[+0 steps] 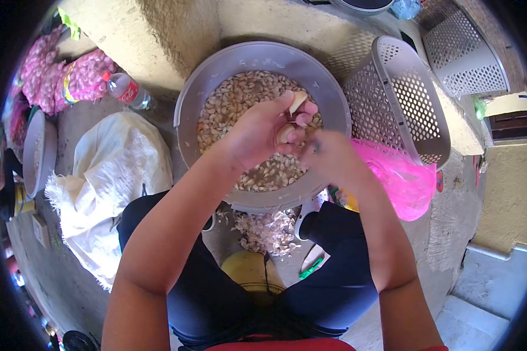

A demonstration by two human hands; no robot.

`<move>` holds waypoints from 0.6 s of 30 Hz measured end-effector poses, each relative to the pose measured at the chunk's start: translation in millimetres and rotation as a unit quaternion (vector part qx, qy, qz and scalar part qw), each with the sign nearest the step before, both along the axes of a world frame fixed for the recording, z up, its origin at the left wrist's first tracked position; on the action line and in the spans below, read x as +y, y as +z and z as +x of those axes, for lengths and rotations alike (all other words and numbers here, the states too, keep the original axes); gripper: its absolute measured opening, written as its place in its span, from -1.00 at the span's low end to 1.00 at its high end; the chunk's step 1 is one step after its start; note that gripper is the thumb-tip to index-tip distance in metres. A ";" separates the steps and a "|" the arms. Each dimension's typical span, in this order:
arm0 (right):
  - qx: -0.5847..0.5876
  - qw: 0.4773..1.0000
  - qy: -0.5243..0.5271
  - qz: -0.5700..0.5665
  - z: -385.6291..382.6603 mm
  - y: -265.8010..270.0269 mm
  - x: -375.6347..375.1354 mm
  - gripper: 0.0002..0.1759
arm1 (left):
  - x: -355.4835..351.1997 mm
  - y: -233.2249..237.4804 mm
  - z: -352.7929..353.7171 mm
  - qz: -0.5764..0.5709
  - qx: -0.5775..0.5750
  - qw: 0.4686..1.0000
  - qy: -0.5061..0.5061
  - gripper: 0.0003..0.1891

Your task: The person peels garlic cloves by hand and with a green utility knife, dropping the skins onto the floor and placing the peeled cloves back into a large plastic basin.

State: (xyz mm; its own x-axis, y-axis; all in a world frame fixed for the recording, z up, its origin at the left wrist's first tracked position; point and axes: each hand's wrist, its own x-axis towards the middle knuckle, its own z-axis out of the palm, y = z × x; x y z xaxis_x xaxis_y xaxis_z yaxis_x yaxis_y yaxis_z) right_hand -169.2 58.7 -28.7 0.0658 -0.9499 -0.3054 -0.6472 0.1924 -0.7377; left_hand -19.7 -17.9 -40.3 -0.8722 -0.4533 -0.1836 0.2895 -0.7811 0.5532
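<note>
My left hand [263, 131] is over the tub, palm turned up, with its fingers curled round garlic cloves. One pale garlic clove [298, 102] shows between thumb and fingertips, and another lies lower against the fingers. Close beside it on the right is my right hand [332, 153], smeared by motion; I cannot tell whether it holds anything. Below both hands stands a large grey tub [188, 111], with many garlic cloves [234, 96] in cloudy water.
Garlic skins [269, 231] litter the floor between my feet. A perforated grey basket [372, 99] and a pink plastic bag [401, 181] stand right of the tub. At left are a white sack [114, 169], a Coca-Cola bottle [126, 89] and pink net bags of garlic [47, 76].
</note>
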 end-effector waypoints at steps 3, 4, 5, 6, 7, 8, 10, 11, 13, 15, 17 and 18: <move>-0.133 0.980 -0.148 -0.030 -7.6 25.4 -9.6 -0.68 | -1.7 1.7 2.1 -0.015 -0.002 0.999 -0.031 -0.65; -0.197 0.963 -0.184 -0.009 -6.6 36.3 -10.7 -0.68 | -1.1 2.0 2.5 -0.016 -0.001 0.999 -0.038 -0.65; -0.224 0.957 -0.184 -0.013 -5.9 34.4 -10.2 -0.68 | -0.7 2.1 2.8 -0.017 0.001 0.999 -0.046 -0.65; -0.251 0.951 -0.183 -0.017 -4.6 30.6 -9.3 -0.68 | -1.1 1.9 2.9 -0.011 0.009 0.999 -0.047 -0.63; -0.278 0.943 -0.182 -0.021 -4.0 28.3 -8.3 -0.68 | -1.6 1.3 2.9 -0.006 0.017 0.999 -0.049 -0.62; -0.292 0.939 -0.178 -0.026 -4.4 28.6 -7.7 -0.68 | -1.6 0.5 2.6 0.000 0.025 0.998 -0.051 -0.61; -0.320 0.932 -0.168 -0.037 -4.6 30.5 -7.6 -0.68 | -0.6 -3.1 0.9 -0.015 0.018 0.998 -0.065 -0.62; -0.264 0.950 -0.149 -0.076 -3.0 30.2 -7.3 -0.68 | -0.1 -4.1 0.1 -0.023 0.015 0.997 -0.072 -0.63; -0.148 0.971 -0.109 -0.153 3.3 28.7 -6.7 -0.68 | 3.1 -1.6 -0.2 -0.043 -0.017 0.995 -0.086 -0.62; -0.153 0.969 -0.131 -0.145 5.6 21.2 -6.0 -0.67 | 6.5 1.3 -1.7 -0.055 -0.057 0.993 -0.083 -0.62; -0.160 0.965 -0.153 -0.137 5.1 18.6 -5.1 -0.68 | 9.2 2.6 -3.0 -0.059 -0.105 0.991 -0.059 -0.62; -0.164 0.963 -0.164 -0.134 4.4 19.3 -5.4 -0.68 | 9.0 1.8 -4.6 -0.126 -0.139 0.982 -0.029 -0.63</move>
